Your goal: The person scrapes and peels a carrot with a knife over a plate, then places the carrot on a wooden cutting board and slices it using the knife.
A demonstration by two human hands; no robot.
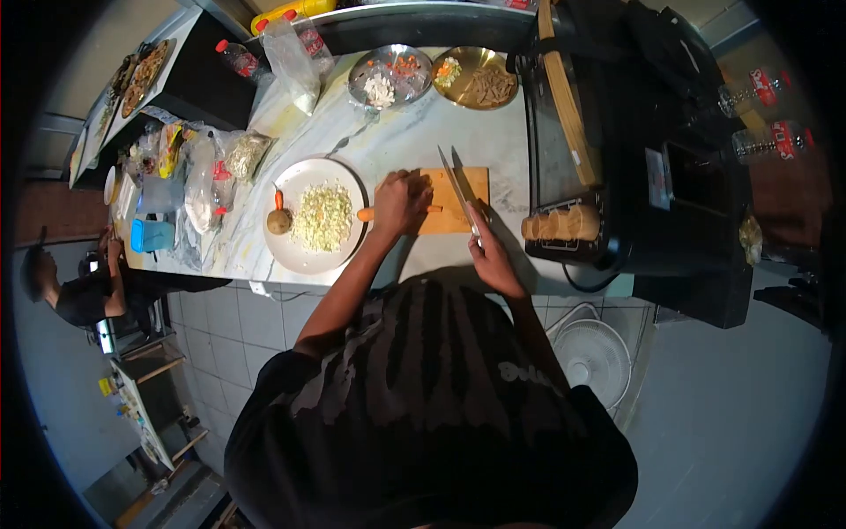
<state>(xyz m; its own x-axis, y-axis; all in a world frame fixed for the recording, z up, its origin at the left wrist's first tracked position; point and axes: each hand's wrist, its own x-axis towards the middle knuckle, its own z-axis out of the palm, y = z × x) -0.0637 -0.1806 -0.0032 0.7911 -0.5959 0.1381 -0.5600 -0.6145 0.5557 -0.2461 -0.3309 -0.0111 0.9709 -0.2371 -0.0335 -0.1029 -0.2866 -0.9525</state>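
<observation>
My left hand presses down over a peeled carrot, whose two ends show on either side of the fingers. The carrot lies partly across a wooden cutting board. In my right hand is the handle of a knife, its blade pointing away from me above the board's right half. To the left, a large plate holds chopped pale green vegetable, a small carrot and a round brown vegetable.
Behind are two metal trays with chopped food. Bottles and plastic bags crowd the counter's left side. A black appliance borders the right. A fan stands below; another person is at far left.
</observation>
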